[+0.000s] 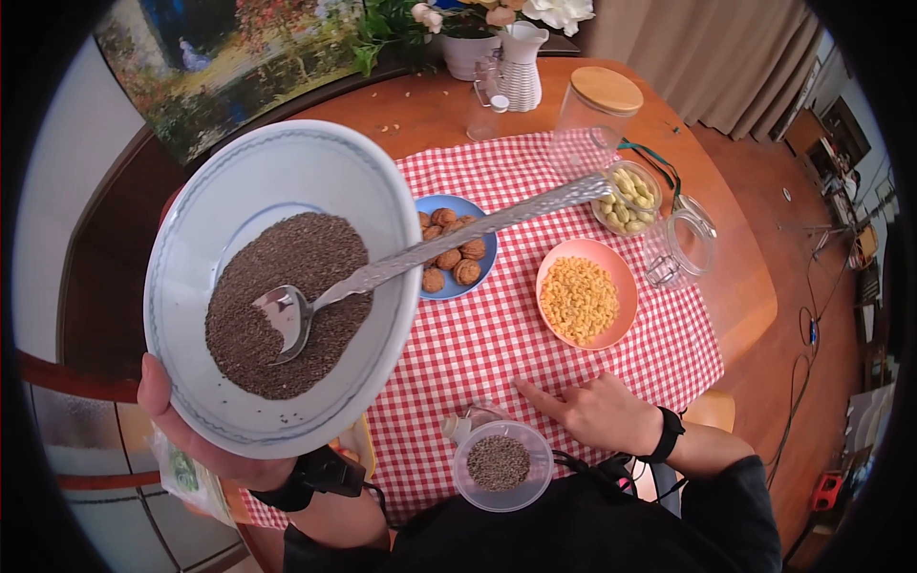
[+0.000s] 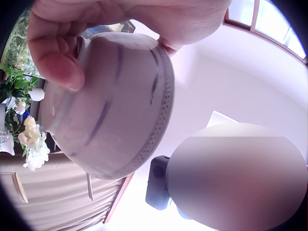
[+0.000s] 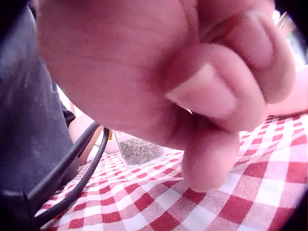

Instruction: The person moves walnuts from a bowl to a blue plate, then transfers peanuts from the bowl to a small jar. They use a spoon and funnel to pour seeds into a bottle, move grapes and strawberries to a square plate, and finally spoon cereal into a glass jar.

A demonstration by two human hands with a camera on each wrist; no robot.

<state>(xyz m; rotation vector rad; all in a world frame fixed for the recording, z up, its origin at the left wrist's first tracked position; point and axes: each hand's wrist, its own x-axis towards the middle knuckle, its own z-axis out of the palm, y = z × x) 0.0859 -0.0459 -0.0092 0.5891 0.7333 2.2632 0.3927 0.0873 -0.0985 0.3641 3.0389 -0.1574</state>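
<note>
Raised at the left of the head view is a white bowl [image 1: 277,153] of dark seeds [image 1: 287,248], tilted, with a metal spoon [image 1: 382,272] lying in the seeds. My left hand [image 1: 205,439] grips this bowl from below and the side; the left wrist view shows fingers curled on the bowl's outside [image 2: 115,106]. My right hand [image 1: 607,411] rests on the checked cloth [image 1: 478,358], index finger extended and the others loosely curled, holding nothing. Beside it stands a clear tub [image 1: 544,468] of seeds [image 1: 499,463], also visible in the right wrist view [image 3: 142,150].
Walnuts lie on a blue plate [image 1: 444,293]; a pink plate [image 1: 626,296] holds yellow pieces. Green nuts fill a glass bowl [image 1: 628,198] beside an open-lidded jar [image 1: 688,239]. Farther back stand a wooden-lidded jar [image 1: 607,91], a small bottle [image 1: 485,119] and a white vase [image 1: 521,76].
</note>
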